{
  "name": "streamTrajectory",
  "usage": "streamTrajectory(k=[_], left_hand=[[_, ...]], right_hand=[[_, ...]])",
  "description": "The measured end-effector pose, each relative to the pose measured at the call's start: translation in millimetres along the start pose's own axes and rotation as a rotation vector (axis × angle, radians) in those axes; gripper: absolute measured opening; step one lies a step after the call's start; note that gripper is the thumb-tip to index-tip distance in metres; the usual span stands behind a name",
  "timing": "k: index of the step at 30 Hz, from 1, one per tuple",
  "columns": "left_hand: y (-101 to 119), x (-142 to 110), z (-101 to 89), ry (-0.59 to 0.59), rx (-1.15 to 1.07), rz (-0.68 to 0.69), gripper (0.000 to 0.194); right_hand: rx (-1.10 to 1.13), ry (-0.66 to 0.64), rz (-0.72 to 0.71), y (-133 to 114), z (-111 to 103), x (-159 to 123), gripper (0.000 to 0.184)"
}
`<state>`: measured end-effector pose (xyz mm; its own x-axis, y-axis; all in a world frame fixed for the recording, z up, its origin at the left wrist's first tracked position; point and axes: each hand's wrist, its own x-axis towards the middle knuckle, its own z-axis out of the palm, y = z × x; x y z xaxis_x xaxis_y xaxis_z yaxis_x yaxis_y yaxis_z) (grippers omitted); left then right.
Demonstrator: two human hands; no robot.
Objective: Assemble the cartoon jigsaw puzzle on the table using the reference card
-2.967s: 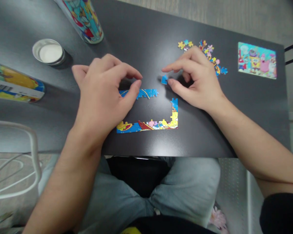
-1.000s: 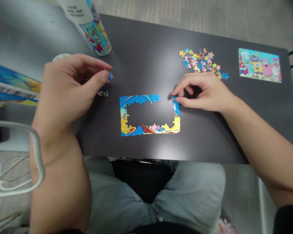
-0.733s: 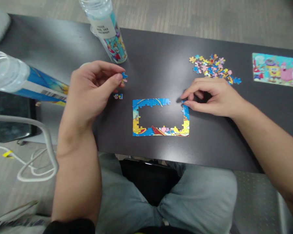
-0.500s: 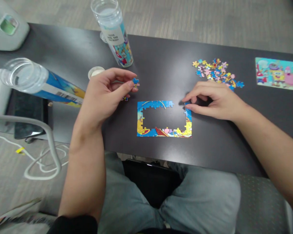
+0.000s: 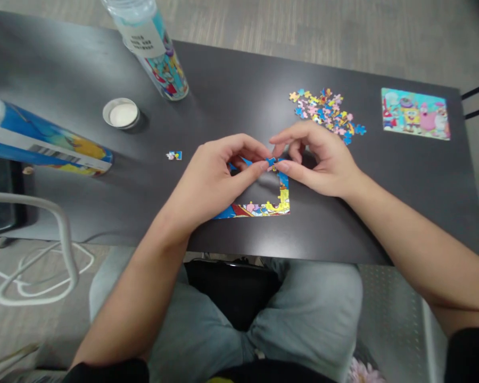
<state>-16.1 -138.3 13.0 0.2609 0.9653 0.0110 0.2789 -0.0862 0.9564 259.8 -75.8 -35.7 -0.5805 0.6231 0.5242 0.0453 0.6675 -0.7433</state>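
Grey carpet [image 5: 239, 26] shows beyond a dark table [image 5: 227, 96], its top catching soft patches of light. Near the close edge, the left hand [image 5: 219, 178] pinches a small blue puzzle piece [image 5: 271, 163] between thumb and fingers; the piece sits between the two hands, right by the tip of the other thumb. The right hand [image 5: 321, 162] has its thumb and forefinger parted, curved toward it (whether that thumb actually touches, I cannot tell). Under the fingers lies the puzzle border [image 5: 284, 199], its left end hidden by the left hand. Just past the right hand is a scattered pile of pieces [image 5: 319, 110], with a picture card [image 5: 415, 114] farther right. Left of the left hand lie a loose piece [image 5: 174, 155], a round lid [image 5: 121, 113] and two printed canisters [image 5: 165, 72].
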Motion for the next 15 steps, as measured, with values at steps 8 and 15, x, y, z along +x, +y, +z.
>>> streamTrajectory(k=[8,15], left_hand=[[-2.8,0.8,0.8,0.039,0.083,-0.006,0.045],[3.8,-1.0,-17.9,0.063,0.426,0.071,0.026]], right_hand=[[-0.033,-0.072,0.144,-2.8,-1.0,-5.7,0.031],[-0.044,-0.010,-0.030,5.5,-2.6,0.0,0.021]])
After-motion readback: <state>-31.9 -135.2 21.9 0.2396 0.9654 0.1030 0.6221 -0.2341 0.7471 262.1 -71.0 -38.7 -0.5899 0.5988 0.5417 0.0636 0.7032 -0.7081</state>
